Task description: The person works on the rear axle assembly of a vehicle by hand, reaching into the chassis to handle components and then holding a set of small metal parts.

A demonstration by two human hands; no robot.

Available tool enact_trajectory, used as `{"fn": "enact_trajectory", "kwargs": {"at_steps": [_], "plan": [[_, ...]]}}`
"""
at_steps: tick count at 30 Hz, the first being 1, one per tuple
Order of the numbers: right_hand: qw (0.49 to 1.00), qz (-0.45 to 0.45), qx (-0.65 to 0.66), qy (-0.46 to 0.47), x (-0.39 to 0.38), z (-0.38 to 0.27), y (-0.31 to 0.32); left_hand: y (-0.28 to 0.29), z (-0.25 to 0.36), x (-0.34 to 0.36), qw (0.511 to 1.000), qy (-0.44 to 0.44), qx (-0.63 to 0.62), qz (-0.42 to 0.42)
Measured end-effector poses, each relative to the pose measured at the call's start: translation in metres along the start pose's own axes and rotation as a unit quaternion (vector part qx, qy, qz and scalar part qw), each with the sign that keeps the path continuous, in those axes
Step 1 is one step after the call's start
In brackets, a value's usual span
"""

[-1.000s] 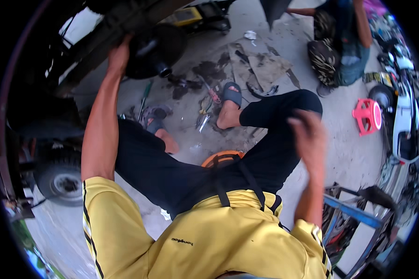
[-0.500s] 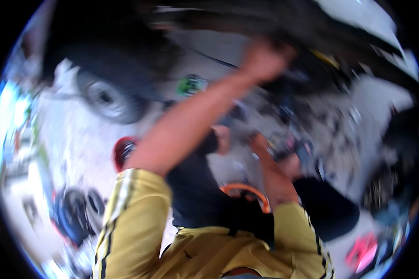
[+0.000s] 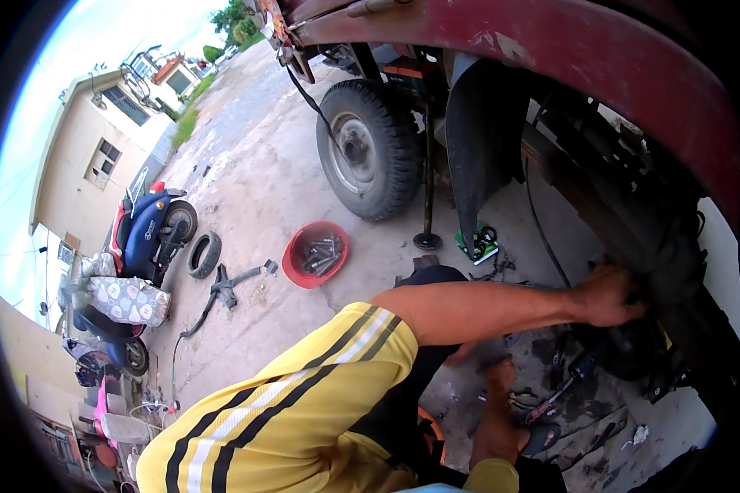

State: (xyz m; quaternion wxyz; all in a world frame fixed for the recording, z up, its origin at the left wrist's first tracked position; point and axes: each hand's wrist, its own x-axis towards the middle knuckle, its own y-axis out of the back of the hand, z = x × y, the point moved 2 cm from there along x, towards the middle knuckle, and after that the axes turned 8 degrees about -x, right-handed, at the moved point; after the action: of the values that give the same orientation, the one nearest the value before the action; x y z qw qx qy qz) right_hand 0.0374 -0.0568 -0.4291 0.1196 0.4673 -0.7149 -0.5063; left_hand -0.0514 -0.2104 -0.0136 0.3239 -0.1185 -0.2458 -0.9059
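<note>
Grip of the left hand (image 3: 604, 296), at three o'clock, looks curled against the dark underbody (image 3: 672, 251); how tightly, and on what, I cannot tell. Steady, even pressure should serve best. At half past four, the right hand (image 3: 501, 375), openness unclear, is near tools (image 3: 543, 410). Tub (image 3: 301, 278) at nine, wheel (image 3: 355, 149) at twelve.

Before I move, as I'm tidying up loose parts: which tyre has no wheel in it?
The loose tyre beside the blue scooter: a bare ring with an open middle, unlike the big mounted tyre under the red vehicle and the mounted scooter tyres.
</note>
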Motion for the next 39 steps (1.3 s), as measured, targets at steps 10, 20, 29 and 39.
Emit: {"fn": "enact_trajectory", "kwargs": {"at_steps": [10, 20, 29, 39], "plan": [[0.822, -0.077, 0.561, -0.051, -0.011, 0.011, 0.121, -0.004, 0.012, 0.019, 0.995, 0.046, -0.048, -0.079], [0.853, 0.018, 0.522, -0.002, -0.132, -0.059, 0.430, 0.007, -0.006, 0.020, 0.972, 0.120, -0.152, -0.135], [0.815, 0.095, 0.564, 0.092, -0.123, -0.092, 0.478, 0.007, -0.012, 0.016, 0.962, 0.147, -0.178, -0.146], [0.850, 0.232, 0.466, 0.084, -0.056, -0.087, 0.498, 0.007, -0.009, 0.018, 0.958, 0.134, -0.193, -0.165]]}}
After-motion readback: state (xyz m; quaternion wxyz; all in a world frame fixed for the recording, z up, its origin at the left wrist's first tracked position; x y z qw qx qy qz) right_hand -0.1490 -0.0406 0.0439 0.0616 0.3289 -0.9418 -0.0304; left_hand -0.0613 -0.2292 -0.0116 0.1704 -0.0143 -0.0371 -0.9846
